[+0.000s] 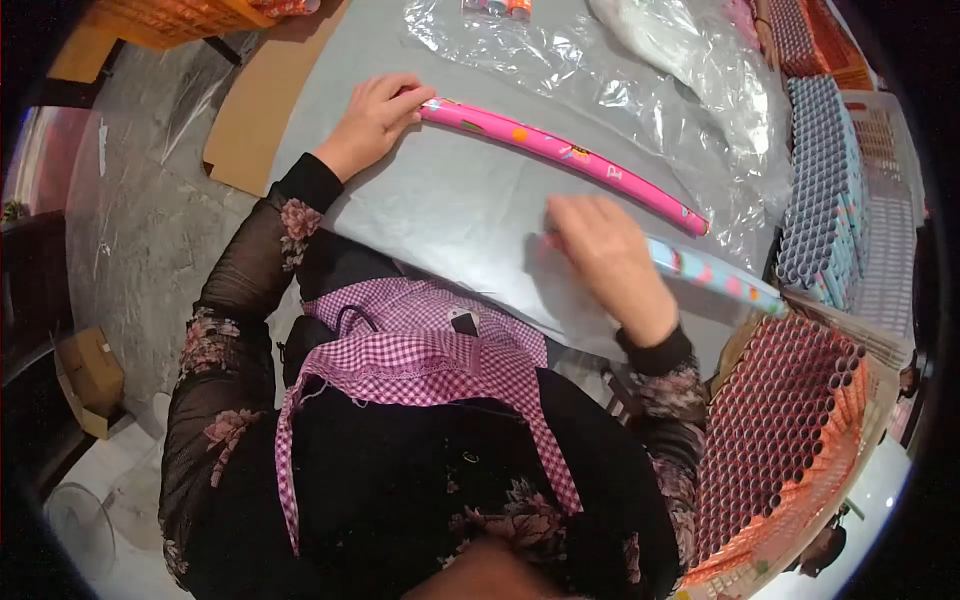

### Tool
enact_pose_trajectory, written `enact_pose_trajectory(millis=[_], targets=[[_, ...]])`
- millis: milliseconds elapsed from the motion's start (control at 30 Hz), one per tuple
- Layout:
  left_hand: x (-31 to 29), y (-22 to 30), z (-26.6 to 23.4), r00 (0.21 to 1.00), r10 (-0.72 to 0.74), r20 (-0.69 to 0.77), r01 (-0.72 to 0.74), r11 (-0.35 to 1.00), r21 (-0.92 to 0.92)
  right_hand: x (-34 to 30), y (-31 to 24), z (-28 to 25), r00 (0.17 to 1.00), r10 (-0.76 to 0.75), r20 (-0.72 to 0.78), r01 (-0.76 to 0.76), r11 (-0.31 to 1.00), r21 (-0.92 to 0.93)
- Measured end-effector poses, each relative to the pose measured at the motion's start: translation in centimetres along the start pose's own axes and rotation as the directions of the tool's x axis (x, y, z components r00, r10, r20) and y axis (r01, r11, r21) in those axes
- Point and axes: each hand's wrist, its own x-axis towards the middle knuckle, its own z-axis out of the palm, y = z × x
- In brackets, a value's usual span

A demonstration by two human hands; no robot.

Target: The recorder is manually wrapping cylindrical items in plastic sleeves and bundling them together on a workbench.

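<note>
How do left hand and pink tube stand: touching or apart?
Touching. The head view shows the left hand on the pink tube, at its left end, no gap showing.

The grey-topped table (pixel 430 215) is carrying a pink patterned tube (pixel 560 145), lying crosswise over its middle, and a light-blue patterned tube (pixel 715 275), slanting toward the right edge. Crumpled clear plastic sheeting (pixel 600 85) is covering much of the far side.

Bright centre | your bare right hand (pixel 606 248) blurred | glare on crumpled clear plastic sheeting (pixel 620 98) | fisheye bending, black corners
</note>
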Motion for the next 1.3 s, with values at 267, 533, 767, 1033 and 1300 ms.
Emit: enact_pose_trajectory(millis=[267, 533, 767, 1033, 1300], targets=[[2.3, 1.8, 2.5, 0.997, 0.077, 0.023, -0.076, 0.995, -0.058, 5.9, -2.2, 9.0, 0.986, 0.000, -0.168, 0.011, 0.998, 0.061], [3.5, 1.6, 3.7, 0.973, 0.160, 0.165, -0.140, 0.982, -0.125, 7.0, -2.1, 11.9, 0.978, -0.030, -0.208, 0.045, 0.997, 0.066], [3.9, 1.6, 2.5, 0.948, 0.161, 0.275, -0.148, 0.987, -0.070, 6.8, -1.2, 10.9, 0.974, -0.024, -0.225, 0.046, 0.995, 0.094], [3.6, 1.6, 2.3, 0.936, 0.191, 0.296, -0.151, 0.977, -0.151, 7.4, -0.5, 11.5, 0.939, 0.051, -0.340, -0.039, 0.998, 0.044], [3.5, 2.2, 0.5, 0.896, 0.214, 0.389, -0.132, 0.965, -0.225, 6.9, 0.4, 12.0, 0.907, 0.028, -0.421, 0.021, 0.994, 0.111]])
